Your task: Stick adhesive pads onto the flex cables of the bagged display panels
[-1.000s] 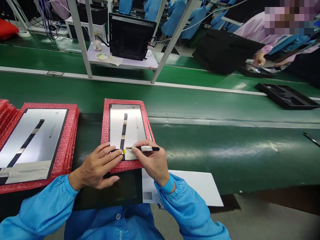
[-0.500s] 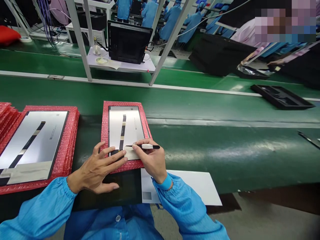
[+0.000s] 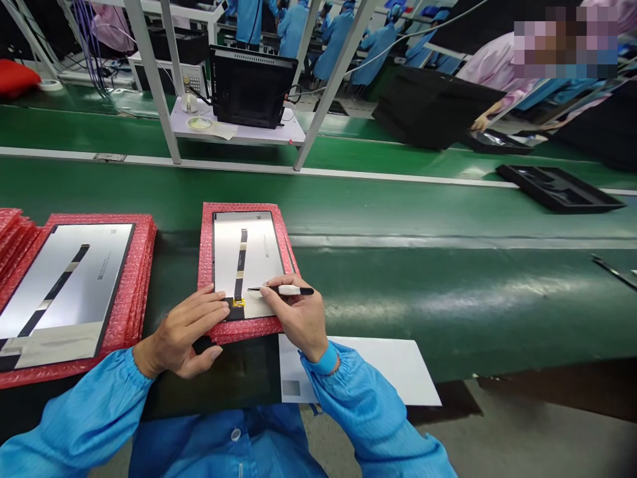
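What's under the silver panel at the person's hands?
Red bubble wrap shows around the silver panel, and it lies on the green belt. The panel covers its own underside and whatever lies directly beneath it, so neither can be seen.

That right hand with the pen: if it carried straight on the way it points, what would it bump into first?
Probably the black strip on the silver panel: the pen in the right hand points left at it, just above a yellow mark. Depth is unclear; it might pass over.
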{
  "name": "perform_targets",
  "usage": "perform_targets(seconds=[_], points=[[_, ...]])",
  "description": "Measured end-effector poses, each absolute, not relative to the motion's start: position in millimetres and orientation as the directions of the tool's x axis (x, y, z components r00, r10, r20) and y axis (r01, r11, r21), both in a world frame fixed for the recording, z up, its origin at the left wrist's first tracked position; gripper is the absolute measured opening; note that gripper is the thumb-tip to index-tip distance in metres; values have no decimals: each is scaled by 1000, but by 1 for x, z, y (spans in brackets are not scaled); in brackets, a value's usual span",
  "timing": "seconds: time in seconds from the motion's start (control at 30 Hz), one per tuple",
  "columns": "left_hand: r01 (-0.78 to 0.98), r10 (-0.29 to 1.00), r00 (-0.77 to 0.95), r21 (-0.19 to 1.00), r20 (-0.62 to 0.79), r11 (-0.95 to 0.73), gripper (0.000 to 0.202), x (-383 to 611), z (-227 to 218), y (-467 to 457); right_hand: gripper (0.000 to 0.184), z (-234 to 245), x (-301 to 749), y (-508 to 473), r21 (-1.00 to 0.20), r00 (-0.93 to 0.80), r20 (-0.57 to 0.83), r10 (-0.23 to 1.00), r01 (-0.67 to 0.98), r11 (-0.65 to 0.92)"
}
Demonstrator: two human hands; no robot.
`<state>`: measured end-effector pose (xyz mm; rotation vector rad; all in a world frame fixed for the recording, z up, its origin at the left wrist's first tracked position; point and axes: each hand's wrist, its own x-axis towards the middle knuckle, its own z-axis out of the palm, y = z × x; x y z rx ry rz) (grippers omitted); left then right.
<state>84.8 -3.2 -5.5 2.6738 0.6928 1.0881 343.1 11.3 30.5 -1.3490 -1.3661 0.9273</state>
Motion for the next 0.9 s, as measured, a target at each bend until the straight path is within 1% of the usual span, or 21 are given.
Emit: perform_targets(seconds=[0.07,0.2,0.33,0.5,0.53,0.6,0.67,0.73,0.8,0.83,0.9], points=[[374,484,643,308,594,-875,68,86,-3,-2,19,32,343,11,-963,79,116,990,253,92],[440,511,700,263,500,-859,70,92,1,-3,19,31,343,12,-966,77,128,989,236,106],[512,554,701,225,448,-829,70,98,6,-8,17,29,343,12,-969,71,134,988,218,116],[614,615,693,140,377,-777,70,107,18,-20,19,37,349,10,-990,79,103,991,103,95],[638,631,674,127,385,-759,69,109,21,-25,18,40,353,8,-990,93,117,989,87,109],[676,643,614,116,457,-728,63,115,25,-37,16,47,365,-1,-986,124,154,980,78,145],[643,611,592,149,526,-751,52,123,28,-53,15,51,382,-13,-983,137,170,976,86,159],[525,551,654,215,518,-824,38,132,27,-70,16,51,401,-29,-987,126,143,982,97,131],[395,479,759,272,441,-877,30,143,24,-84,18,47,420,-45,-987,97,86,991,142,72],[354,445,809,287,383,-890,31,149,20,-89,18,44,429,-52,-983,81,53,995,179,38],[325,402,883,304,242,-896,42,160,11,-95,17,35,442,-66,-964,59,-10,998,264,-25]])
